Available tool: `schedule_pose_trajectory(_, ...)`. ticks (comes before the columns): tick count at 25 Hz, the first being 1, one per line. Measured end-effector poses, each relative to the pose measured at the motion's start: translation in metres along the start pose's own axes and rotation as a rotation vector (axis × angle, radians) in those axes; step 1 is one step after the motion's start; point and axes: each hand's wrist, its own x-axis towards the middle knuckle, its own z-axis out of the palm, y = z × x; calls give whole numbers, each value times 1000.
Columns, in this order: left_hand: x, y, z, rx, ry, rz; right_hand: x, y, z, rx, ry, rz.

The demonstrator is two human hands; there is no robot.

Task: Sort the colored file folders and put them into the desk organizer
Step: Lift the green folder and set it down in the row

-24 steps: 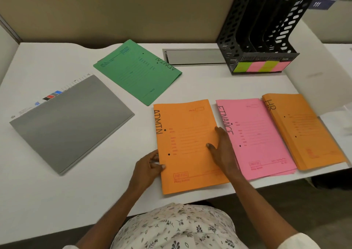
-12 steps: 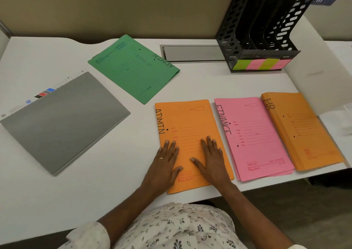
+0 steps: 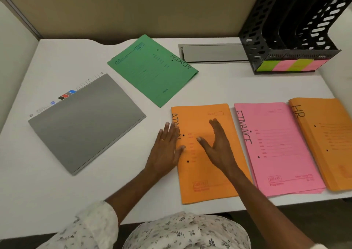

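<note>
An orange folder marked ADMIN point(image 3: 207, 172) lies flat at the desk's front edge. My left hand point(image 3: 165, 149) rests open across its left edge, fingers spread, a ring on one finger. My right hand point(image 3: 219, 146) lies open on the folder's middle. To the right are a pink FINANCE folder point(image 3: 278, 149) and an orange HR stack point(image 3: 331, 142). A green ADMIN folder point(image 3: 152, 69) lies farther back. The black desk organizer point(image 3: 297, 26) stands at the back right, with green and pink labels on its front.
A grey folder point(image 3: 85, 123) with index tabs lies at the left on the white desk point(image 3: 57, 191). A metal cable tray lid point(image 3: 213, 53) is set into the desk behind the folders. A tan partition wall point(image 3: 133, 7) closes the back.
Both hands slid forward up the orange ADMIN folder. My left hand went from gripping its lower left edge to lying flat on its left edge, and the view moved closer.
</note>
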Motion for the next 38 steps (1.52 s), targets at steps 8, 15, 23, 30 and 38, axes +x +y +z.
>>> schedule_pose_trajectory(8,107,-66,-48,32,-36,-188,141,-45,7,281,-73,81)
schedule_pose_trajectory(15,116,-72,-29,0,-65,-201,250,-51,10,216,-58,107)
schedule_pose_trajectory(23,118,-80,-19,-63,-22,-196,321,-56,26,575,18,393)
schedule_pose_trajectory(30,118,-74,-41,-264,7,-199,246,-88,42,717,-57,112)
schedule_pose_trajectory(38,133,-95,-185,-521,600,-279,161,-117,-66,836,158,-137)
